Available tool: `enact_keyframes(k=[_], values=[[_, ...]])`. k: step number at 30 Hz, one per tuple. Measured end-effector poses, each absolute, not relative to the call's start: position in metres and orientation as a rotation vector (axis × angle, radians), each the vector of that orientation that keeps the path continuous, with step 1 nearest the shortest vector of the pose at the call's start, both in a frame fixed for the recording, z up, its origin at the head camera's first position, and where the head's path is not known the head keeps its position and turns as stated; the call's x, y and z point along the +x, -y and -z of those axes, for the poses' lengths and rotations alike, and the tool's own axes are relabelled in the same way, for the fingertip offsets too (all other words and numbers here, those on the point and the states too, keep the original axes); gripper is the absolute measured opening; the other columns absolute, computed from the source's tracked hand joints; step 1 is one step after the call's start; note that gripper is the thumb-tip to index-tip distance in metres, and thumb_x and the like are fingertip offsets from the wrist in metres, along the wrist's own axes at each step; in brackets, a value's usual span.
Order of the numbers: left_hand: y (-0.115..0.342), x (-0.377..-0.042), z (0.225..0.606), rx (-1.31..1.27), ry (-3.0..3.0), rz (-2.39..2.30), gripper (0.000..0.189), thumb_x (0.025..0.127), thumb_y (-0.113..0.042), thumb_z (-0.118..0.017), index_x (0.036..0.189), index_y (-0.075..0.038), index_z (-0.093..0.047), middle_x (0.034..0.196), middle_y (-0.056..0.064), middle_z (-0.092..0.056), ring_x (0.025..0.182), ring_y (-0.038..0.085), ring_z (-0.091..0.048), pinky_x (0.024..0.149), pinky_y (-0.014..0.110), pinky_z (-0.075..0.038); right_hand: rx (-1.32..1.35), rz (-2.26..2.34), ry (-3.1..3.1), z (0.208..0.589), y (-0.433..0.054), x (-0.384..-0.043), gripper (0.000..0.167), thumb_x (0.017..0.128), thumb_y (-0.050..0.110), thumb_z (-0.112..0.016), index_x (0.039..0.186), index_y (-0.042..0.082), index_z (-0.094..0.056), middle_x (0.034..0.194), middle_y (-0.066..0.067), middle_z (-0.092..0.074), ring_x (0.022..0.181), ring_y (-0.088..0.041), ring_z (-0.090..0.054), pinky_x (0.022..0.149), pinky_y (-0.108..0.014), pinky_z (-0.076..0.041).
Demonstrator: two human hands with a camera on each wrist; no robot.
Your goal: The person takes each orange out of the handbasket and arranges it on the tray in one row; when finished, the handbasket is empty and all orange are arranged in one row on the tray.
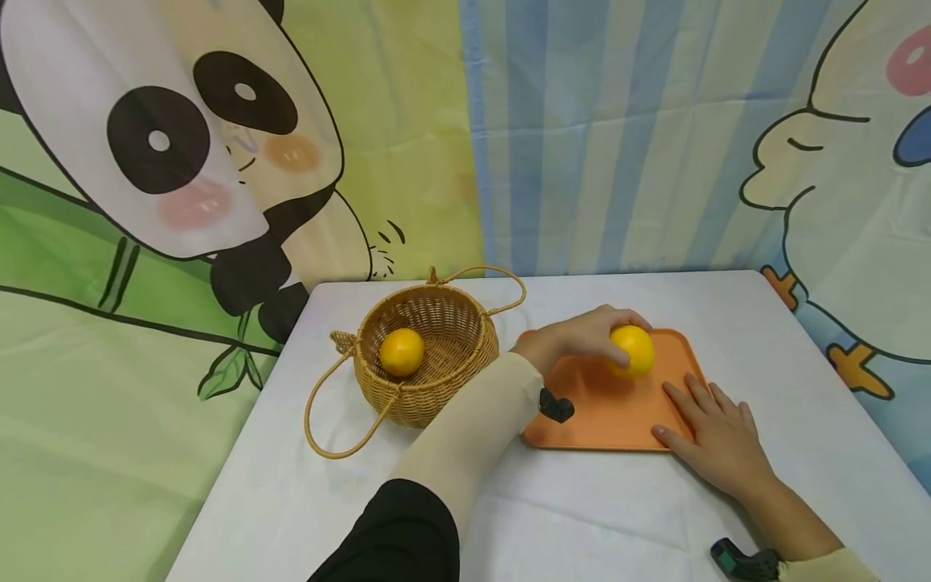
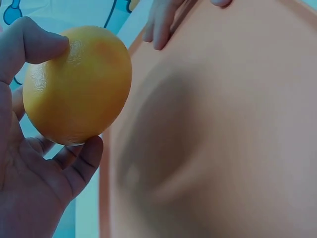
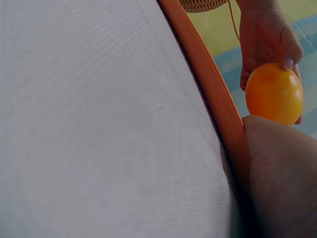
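My left hand [image 1: 592, 333] grips an orange [image 1: 633, 352] between thumb and fingers above the orange tray [image 1: 582, 412]. In the left wrist view the same orange [image 2: 79, 87] is pinched by the thumb on top and fingers below, and a shadow falls on the tray beneath. Spread fingers of my right hand [image 1: 716, 436] rest on the tray's right edge. The right wrist view has that tray rim [image 3: 208, 74] close up under the hand. Left of the tray, a wicker basket [image 1: 429, 402] holds a second orange [image 1: 402, 352].
The basket's two loop handles [image 1: 330, 454] stick out at the front left and back right. A white cloth [image 1: 567, 517] covers the table. Behind it hangs a printed curtain [image 1: 407, 162] with a panda and blue stripes.
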State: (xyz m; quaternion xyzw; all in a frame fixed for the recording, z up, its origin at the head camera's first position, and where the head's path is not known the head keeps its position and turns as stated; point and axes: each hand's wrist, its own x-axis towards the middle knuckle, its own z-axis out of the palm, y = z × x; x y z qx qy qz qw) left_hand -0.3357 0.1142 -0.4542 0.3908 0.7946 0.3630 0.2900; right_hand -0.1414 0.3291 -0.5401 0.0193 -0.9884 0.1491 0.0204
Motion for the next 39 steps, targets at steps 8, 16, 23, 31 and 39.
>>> enact_keyframes(k=[8,16,23,31,39], values=[[-0.125,-0.333,0.469,1.094,-2.194,-0.908,0.069,0.087,-0.023,-0.081,0.152,-0.029,-0.058,0.135,-0.002,-0.046,0.111,0.014,-0.049,0.09,0.027,-0.046,0.058,-0.476,3.07,0.539,-0.329,-0.141,0.092,0.099,0.069,-0.059,0.161,0.003,-0.043,0.168,-0.035,-0.024,0.148,-0.066,-0.018,0.11,-0.088,-0.002],[-0.131,-0.329,0.476,1.069,-2.229,-0.913,0.068,0.087,-0.025,-0.083,0.149,-0.034,-0.058,0.133,-0.005,-0.047,0.11,0.011,-0.05,0.089,0.024,-0.046,0.057,-0.475,3.056,0.539,-0.328,-0.142,0.093,0.098,0.07,-0.06,0.161,0.004,-0.043,0.168,-0.034,-0.025,0.148,-0.066,-0.018,0.11,-0.087,-0.002],[-0.134,-0.329,0.481,1.018,-2.248,-0.923,0.069,0.086,-0.027,-0.084,0.149,-0.038,-0.058,0.132,-0.006,-0.048,0.109,0.011,-0.05,0.09,0.025,-0.046,0.06,-0.485,3.061,0.539,-0.328,-0.141,0.092,0.099,0.068,-0.061,0.162,0.004,-0.042,0.168,-0.034,-0.024,0.149,-0.065,-0.018,0.111,-0.087,-0.002],[-0.142,-0.328,0.485,1.003,-2.27,-0.97,0.072,0.088,-0.027,-0.084,0.153,-0.04,-0.056,0.135,-0.007,-0.05,0.11,0.01,-0.051,0.09,0.024,-0.046,0.06,-0.486,3.058,0.54,-0.328,-0.14,0.091,0.099,0.067,-0.061,0.164,0.007,-0.04,0.169,-0.033,-0.025,0.149,-0.065,-0.019,0.111,-0.087,-0.003],[-0.15,-0.324,0.49,0.999,-2.405,-1.004,0.075,0.092,-0.03,-0.082,0.16,-0.037,-0.049,0.147,-0.01,-0.054,0.116,0.007,-0.052,0.097,0.021,-0.044,0.051,-0.476,3.054,0.54,-0.327,-0.141,0.091,0.099,0.067,-0.061,0.163,0.006,-0.042,0.168,-0.033,-0.026,0.149,-0.065,-0.019,0.111,-0.087,-0.003]])
